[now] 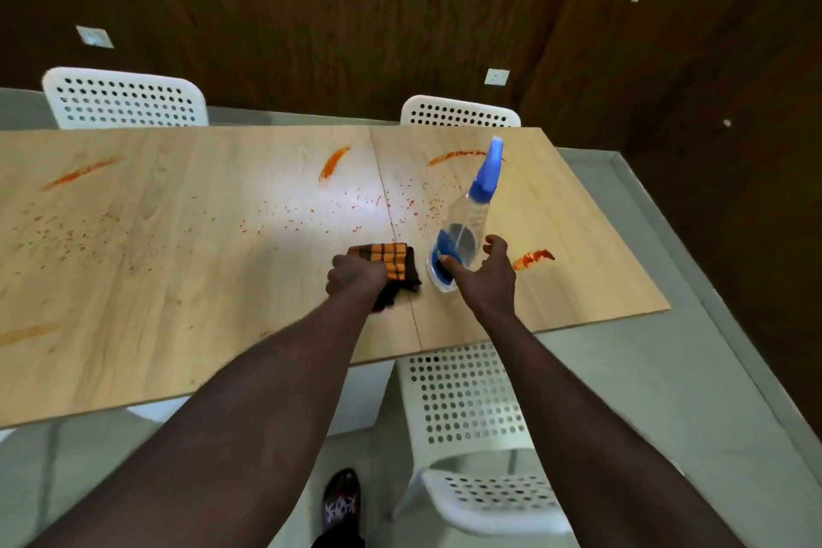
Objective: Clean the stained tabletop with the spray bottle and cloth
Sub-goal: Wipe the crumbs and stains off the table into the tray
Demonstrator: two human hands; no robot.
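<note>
The light wooden tabletop (187, 280) carries orange-red smears and many small specks. One smear (531, 258) lies just right of my right hand, and others sit toward the far edge. My left hand (356, 278) grips a folded orange-and-brown checked cloth (391, 265) that rests on the table near the middle seam. A clear spray bottle (465, 218) with a blue nozzle and blue label stands just right of the cloth. My right hand (487, 269) is spread around the bottle's base. Its thumb touches the label and its fingers curve beside the bottle with a small gap.
Two white perforated chairs (129, 100) (460, 113) stand at the far side and one (471, 414) at the near side, below my right arm. The table's right edge (622, 245) is close to the bottle. A dark wood-panelled wall rises behind.
</note>
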